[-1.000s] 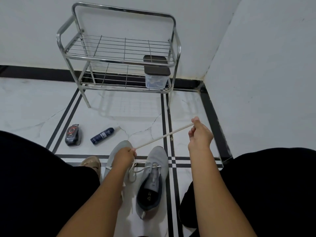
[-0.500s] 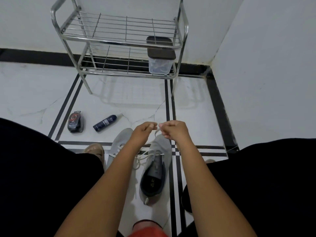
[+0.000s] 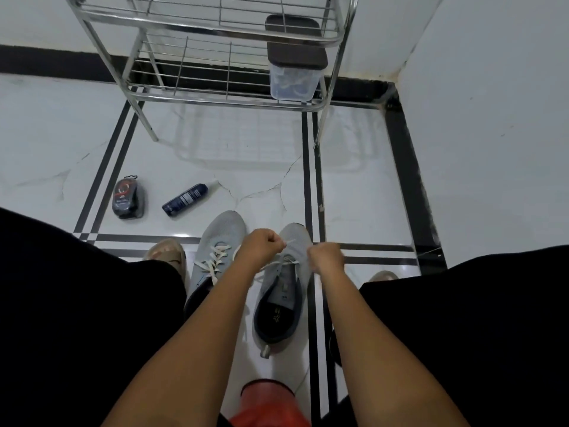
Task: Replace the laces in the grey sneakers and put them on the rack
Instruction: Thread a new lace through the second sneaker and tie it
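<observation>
Two grey sneakers stand side by side on the white floor between my knees. The left sneaker [image 3: 215,238] is laced with a white lace. The right sneaker [image 3: 281,291] has a white lace [image 3: 286,262] only through its front eyelets. My left hand [image 3: 261,246] pinches one end of that lace just above the right sneaker's toe. My right hand [image 3: 325,257] is curled in a fist at the shoe's right side, gripping the other end. The metal rack [image 3: 234,100] stands ahead against the wall.
A clear box with a dark lid [image 3: 294,72] sits on the rack's lower shelf at the right. A shoe-polish sponge [image 3: 127,197] and a dark blue spray bottle [image 3: 186,198] lie on the floor to the left. A red object [image 3: 268,402] is at the bottom.
A second ago my right hand held the lace stretched far up to the right. Both hands have come down to the right sneaker's front eyelets. The view has tilted down.
</observation>
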`<state>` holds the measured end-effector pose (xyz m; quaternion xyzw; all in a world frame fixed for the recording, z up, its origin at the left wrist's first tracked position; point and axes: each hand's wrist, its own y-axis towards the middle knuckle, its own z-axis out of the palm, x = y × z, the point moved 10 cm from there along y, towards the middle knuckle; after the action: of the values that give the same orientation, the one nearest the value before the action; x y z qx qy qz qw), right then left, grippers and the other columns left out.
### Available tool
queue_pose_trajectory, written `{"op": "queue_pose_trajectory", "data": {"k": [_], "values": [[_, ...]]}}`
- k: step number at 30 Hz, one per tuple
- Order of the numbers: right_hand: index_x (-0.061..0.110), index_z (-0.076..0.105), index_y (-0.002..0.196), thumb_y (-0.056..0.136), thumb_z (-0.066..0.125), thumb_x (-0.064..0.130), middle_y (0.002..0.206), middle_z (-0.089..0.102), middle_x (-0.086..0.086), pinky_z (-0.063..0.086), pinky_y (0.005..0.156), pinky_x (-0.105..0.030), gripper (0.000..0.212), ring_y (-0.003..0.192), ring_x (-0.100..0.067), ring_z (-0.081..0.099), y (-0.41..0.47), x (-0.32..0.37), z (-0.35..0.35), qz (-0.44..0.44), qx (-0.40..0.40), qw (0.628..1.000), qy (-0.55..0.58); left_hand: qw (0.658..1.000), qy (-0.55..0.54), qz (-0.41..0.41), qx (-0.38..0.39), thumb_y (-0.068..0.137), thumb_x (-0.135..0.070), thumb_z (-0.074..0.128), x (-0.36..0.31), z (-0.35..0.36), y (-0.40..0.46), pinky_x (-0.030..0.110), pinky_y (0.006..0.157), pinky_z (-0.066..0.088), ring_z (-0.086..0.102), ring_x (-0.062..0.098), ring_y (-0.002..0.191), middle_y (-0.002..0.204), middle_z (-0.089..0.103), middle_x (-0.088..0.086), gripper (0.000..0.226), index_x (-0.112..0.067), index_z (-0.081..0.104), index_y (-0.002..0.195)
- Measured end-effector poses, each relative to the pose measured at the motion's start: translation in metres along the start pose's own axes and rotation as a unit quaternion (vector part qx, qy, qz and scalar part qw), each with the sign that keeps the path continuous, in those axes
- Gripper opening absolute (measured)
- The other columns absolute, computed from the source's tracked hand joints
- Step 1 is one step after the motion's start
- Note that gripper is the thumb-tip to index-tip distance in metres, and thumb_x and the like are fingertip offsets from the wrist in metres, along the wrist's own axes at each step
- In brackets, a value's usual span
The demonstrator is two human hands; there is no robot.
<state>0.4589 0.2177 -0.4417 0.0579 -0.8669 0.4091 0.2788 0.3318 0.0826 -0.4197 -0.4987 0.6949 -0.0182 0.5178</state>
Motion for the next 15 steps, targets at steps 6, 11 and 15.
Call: {"op": "queue_pose_trajectory", "data": {"k": [6,11,15], "values": [[0.016,0.059,0.067,0.084,0.06,0.017,0.077,0.056,-0.004,0.033,0.051,-0.023,0.017,0.076,-0.021,0.052,-0.01,-0.036,0.036,-0.04,0.082,0.976,-0.196,0.979,0.204,-0.013,0.015,0.088,-0.022,0.051,0.026,0.039,-0.002,0.033,0.068,0.045,0.065,0.029,0.082,0.08,0.069,0.013,0.031,-0.016,0.05,0.058],[0.002,0.071,0.101,0.083,0.059,0.008,0.103,0.068,-0.016,0.043,0.067,-0.026,0.022,0.086,-0.023,0.058,0.002,-0.044,0.036,-0.029,0.09,0.983,-0.159,0.96,0.279,-0.004,0.004,0.092,-0.026,0.046,0.022,0.052,0.003,0.042,0.104,0.036,0.064,0.027,0.097,0.093,0.071,0.007,0.024,-0.019,0.068,0.083],[0.0,0.07,0.099,0.082,0.059,0.009,0.088,0.065,-0.013,0.04,0.067,-0.026,0.022,0.082,-0.021,0.056,0.008,-0.052,0.037,-0.016,0.089,0.987,-0.131,0.954,0.299,-0.001,0.002,0.092,-0.027,0.046,0.024,0.055,0.007,0.042,0.108,0.032,0.063,0.027,0.097,0.092,0.071,0.006,0.027,-0.018,0.07,0.084]]}}
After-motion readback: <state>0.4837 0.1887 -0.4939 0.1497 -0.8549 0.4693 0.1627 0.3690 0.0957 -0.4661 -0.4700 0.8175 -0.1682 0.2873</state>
